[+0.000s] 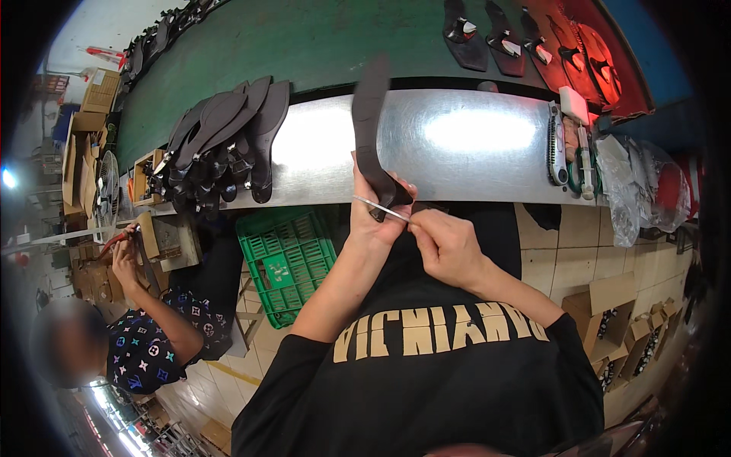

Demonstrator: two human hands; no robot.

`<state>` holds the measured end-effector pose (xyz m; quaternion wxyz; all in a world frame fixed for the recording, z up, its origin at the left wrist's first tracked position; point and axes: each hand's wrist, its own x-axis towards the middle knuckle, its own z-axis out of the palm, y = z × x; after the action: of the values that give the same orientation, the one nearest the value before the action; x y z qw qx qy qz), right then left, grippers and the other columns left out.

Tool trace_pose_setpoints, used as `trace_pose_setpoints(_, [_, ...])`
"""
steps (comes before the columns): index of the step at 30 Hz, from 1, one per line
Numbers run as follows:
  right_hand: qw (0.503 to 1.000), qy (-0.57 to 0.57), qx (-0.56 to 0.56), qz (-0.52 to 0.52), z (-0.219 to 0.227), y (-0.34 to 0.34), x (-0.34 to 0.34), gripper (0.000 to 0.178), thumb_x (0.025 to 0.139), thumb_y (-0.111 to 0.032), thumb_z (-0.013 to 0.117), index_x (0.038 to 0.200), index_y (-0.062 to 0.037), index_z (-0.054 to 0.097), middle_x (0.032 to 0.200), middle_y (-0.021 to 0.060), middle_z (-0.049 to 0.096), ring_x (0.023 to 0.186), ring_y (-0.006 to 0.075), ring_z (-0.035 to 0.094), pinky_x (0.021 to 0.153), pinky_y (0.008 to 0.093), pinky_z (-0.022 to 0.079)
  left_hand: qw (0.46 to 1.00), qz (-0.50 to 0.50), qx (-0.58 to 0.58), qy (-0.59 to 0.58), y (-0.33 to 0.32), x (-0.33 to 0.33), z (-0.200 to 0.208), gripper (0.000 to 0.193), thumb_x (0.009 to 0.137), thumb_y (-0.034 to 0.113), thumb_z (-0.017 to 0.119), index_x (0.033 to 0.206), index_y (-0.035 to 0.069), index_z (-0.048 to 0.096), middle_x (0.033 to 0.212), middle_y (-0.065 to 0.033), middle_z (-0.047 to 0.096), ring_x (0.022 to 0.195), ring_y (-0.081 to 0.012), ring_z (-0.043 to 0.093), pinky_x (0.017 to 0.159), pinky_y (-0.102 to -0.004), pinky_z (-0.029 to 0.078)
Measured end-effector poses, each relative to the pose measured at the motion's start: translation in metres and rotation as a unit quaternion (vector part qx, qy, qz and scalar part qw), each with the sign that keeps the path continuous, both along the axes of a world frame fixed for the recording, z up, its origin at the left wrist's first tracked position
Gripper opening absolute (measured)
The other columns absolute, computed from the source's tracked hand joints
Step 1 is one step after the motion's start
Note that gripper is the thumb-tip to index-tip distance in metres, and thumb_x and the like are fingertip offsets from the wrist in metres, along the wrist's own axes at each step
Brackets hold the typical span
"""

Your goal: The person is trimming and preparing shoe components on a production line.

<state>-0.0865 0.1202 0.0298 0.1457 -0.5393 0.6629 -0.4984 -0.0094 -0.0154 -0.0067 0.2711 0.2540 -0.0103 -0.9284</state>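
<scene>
My left hand [371,222] is closed around the lower end of a dark sandal sole [368,126], whose long flat part points up over the metal bench top. My right hand [448,244] pinches one end of a thin, pale stick-like tool [375,205]. The tool lies across the sole's lower end and my left palm. Its exact kind is not plain, and what its working end touches is hidden. On the bench to the left lies a pile of similar dark soles [228,129] with glossy black parts at their lower ends.
A green conveyor belt [320,46] runs behind the metal bench top [472,164], carrying finished-looking sandals [502,38] at right. Cutters and brushes [560,145] lie at the bench's right end. A green crate [285,263] stands below. At left, a co-worker [164,327] handles a red-handled tool.
</scene>
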Motion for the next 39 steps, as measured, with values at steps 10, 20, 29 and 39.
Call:
trace_pose_setpoints(10, [0.997, -0.058, 0.046, -0.008, 0.023, -0.004, -0.005, 0.002, 0.086, 0.0, 0.058, 0.085, -0.0005, 0.06, 0.069, 0.0104, 0.059, 0.052, 0.0194, 0.056, 0.051, 0.031, 0.044, 0.961, 0.058, -0.24, -0.127, -0.058, 0.023, 0.066, 0.037, 0.094, 0.043, 0.052, 0.088, 0.008, 0.061, 0.078, -0.0037, 0.063, 0.068, -0.0187, 0.061, 0.069, -0.0331, 0.049])
trace_pose_setpoints(20, [0.992, -0.108, 0.066, -0.024, -0.002, -0.003, -0.036, 0.015, 0.094, -0.005, 0.049, 0.083, 0.0008, 0.057, 0.064, -0.0005, 0.051, 0.059, 0.0061, 0.047, 0.055, 0.0214, 0.037, 0.834, 0.267, -0.378, -0.3, -0.263, 0.179, 0.184, 0.019, 0.08, 0.029, 0.073, 0.087, 0.012, 0.066, 0.082, 0.0007, 0.06, 0.076, -0.0163, 0.059, 0.065, -0.0346, 0.05])
trace_pose_setpoints(29, [0.995, -0.094, 0.018, -0.012, 0.0, -0.006, -0.054, 0.012, 0.092, -0.004, 0.051, 0.083, 0.0012, 0.057, 0.064, 0.0054, 0.053, 0.055, 0.0117, 0.047, 0.053, 0.0255, 0.039, 0.649, 0.314, -0.253, -0.645, -0.395, 0.405, 0.179, 0.073, 0.088, 0.066, 0.047, 0.119, 0.002, 0.061, 0.114, -0.0134, 0.064, 0.093, -0.0246, 0.06, 0.086, -0.0441, 0.045])
trace_pose_setpoints(39, [0.974, -0.006, 0.016, -0.228, -0.004, 0.019, -0.133, 0.03, 0.081, 0.004, 0.057, 0.11, 0.0012, 0.062, 0.086, 0.0118, 0.053, 0.071, 0.0248, 0.056, 0.064, 0.032, 0.046, 0.445, 0.17, -0.759, -0.444, -0.253, 0.034, 0.125, 0.029, 0.089, 0.014, 0.067, 0.115, 0.001, 0.063, 0.122, -0.0101, 0.058, 0.111, -0.0178, 0.055, 0.095, -0.0304, 0.044])
